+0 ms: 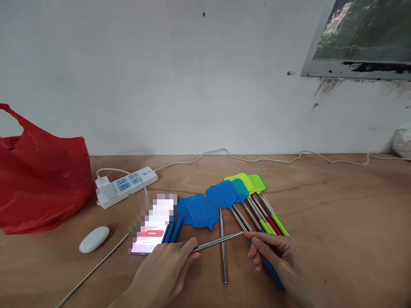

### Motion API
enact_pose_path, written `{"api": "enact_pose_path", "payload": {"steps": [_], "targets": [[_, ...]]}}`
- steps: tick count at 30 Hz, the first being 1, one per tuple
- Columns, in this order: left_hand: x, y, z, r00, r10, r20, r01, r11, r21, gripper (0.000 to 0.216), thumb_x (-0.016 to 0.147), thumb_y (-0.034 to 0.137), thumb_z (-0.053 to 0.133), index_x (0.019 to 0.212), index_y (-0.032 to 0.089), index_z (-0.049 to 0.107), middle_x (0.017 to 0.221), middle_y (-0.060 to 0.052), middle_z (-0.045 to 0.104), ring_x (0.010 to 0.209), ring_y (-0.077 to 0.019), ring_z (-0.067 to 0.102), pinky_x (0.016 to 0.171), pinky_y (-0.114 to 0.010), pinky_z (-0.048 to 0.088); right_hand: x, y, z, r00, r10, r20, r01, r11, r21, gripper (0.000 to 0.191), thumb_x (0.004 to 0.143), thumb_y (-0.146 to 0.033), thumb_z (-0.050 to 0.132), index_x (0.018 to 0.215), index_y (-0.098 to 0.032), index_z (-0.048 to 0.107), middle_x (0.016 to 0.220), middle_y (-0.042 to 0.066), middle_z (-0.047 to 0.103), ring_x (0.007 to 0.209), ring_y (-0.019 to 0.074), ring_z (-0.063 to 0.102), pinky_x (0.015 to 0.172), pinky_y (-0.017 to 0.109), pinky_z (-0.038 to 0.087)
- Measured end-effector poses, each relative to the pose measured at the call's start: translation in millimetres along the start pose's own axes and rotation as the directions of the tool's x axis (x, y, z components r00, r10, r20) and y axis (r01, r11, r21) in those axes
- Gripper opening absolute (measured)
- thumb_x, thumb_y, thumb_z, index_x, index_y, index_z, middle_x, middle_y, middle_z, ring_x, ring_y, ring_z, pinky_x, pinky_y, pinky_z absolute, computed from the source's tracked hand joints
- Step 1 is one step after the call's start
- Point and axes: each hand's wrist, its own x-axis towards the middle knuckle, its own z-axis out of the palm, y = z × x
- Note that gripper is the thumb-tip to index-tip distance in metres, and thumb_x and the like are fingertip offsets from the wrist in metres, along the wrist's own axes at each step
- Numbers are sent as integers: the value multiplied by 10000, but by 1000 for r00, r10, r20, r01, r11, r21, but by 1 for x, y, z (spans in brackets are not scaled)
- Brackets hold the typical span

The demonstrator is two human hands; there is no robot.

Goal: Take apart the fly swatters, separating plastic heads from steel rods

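My left hand and my right hand each pinch one end of a thin metal telescopic rod, held level just above the wooden table. A second metal rod lies on the table under it, pointing toward me. Just beyond the hands lies a fan of several fly swatters: blue heads on the left, green heads on the right, with metal shafts and coloured grips. A blue grip shows under my right hand.
A lit phone lies left of the swatters. A white power strip with a cable, a white oval object and a red plastic bag sit at the left. A white wall rises behind.
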Motion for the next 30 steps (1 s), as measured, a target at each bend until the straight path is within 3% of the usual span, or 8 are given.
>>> {"api": "enact_pose_path", "payload": {"steps": [5,7,12,16,21,30], "targets": [[6,11,-6,999,6,37,-6,1000,3,278,1055,272,293,816,241,433,668,-7,660,555,-232,636,502,-307,198,-9,4,-2,996,-31,81,41,992,-119,438,847,-607,681,986,-216,821,761,85,750,624,195,685,616,317,616],[11,15,-12,997,19,80,-18,1000,-19,261,1054,253,304,826,238,430,714,-11,678,601,-237,656,509,-301,209,-11,2,-1,996,-72,48,78,986,-144,454,847,-623,669,1006,-224,817,754,82,752,606,197,688,611,322,620],[17,16,-20,996,68,63,-62,994,-89,270,1069,299,308,833,242,427,698,4,651,593,-231,637,508,-295,212,-7,-11,-8,994,-108,-23,103,982,-159,465,798,-642,710,926,-205,799,702,68,723,567,177,668,555,289,597],[13,13,-19,991,125,41,-118,982,-150,299,1081,326,283,832,243,427,690,16,614,571,-210,594,511,-298,211,3,-22,-14,989,60,133,-50,995,-82,430,752,-604,778,844,-185,746,656,36,693,543,150,638,497,248,558],[7,12,-16,990,130,56,-116,972,-207,291,1080,338,300,835,240,426,693,20,586,568,-193,565,519,-300,208,12,-29,-16,900,180,396,-194,981,-5,342,686,-453,882,696,-167,696,632,31,714,512,114,632,489,203,513],[9,14,-24,982,182,46,-170,966,-193,301,1077,307,305,808,239,423,670,23,591,555,-184,556,509,-293,221,15,-32,-19,857,212,470,-240,971,-1,263,714,-347,880,712,-159,697,633,20,716,527,105,647,498,188,497]]}}
